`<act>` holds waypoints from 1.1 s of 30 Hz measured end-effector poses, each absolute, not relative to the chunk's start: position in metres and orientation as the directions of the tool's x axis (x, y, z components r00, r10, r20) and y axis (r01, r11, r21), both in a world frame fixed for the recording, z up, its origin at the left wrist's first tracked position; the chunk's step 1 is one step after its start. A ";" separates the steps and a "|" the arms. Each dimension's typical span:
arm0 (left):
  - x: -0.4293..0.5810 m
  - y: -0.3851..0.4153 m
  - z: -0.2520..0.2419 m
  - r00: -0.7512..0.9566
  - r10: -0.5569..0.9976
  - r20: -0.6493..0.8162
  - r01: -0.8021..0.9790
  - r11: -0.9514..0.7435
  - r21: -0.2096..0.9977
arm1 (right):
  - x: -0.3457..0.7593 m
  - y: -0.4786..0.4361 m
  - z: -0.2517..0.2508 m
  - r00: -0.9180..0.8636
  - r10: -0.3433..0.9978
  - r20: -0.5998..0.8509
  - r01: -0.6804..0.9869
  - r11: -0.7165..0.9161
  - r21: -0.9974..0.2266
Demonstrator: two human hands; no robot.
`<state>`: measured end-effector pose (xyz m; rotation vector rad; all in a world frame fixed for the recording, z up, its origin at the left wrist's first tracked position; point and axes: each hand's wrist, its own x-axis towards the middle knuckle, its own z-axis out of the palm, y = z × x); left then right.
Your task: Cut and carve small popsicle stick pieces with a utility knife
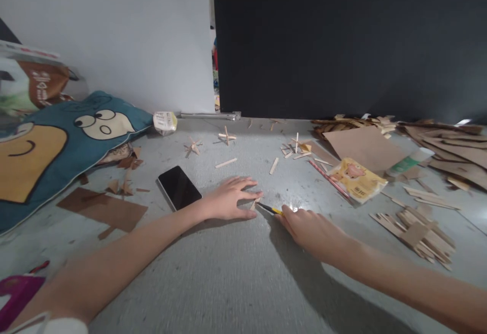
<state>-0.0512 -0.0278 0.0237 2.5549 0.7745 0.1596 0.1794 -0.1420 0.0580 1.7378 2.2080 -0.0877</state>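
Observation:
Near the middle of the grey tabletop, my left hand (230,199) rests low with its fingers stretched forward. Its thumb and index finger steady a short wooden stick (254,204) on the surface. My right hand (306,230) is closed round a yellow and black craft knife (271,209), whose dark tip points left and meets the stick or lies right beside it. Just behind my left wrist lies a black-screened phone (178,188). Beyond the hands are loose craft sticks (225,162) and two small star-like stick pieces (227,136).
On the left are a blue cartoon cushion (114,126) and brown cardboard (102,208). On the right lie a yellow packet (357,179), a red striped straw (329,179), a glue stick (413,161), a bundle of sticks (418,232) and cardboard sheets (365,144). A dark panel (342,45) stands behind.

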 end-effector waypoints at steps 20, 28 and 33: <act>-0.055 -0.032 0.021 0.843 0.538 -0.020 0.487 -0.745 0.456 | 0.183 -0.148 0.052 -0.201 0.938 -0.282 0.961 0.245 0.131; -0.046 -0.051 0.025 0.701 0.712 0.041 0.601 -0.621 0.503 | 0.220 -0.146 0.049 -0.191 0.972 -0.136 0.972 0.207 0.111; -0.031 -0.062 0.031 0.536 0.844 0.011 0.808 -0.517 0.284 | 0.225 -0.128 0.062 -0.233 0.972 0.026 0.969 0.234 -0.076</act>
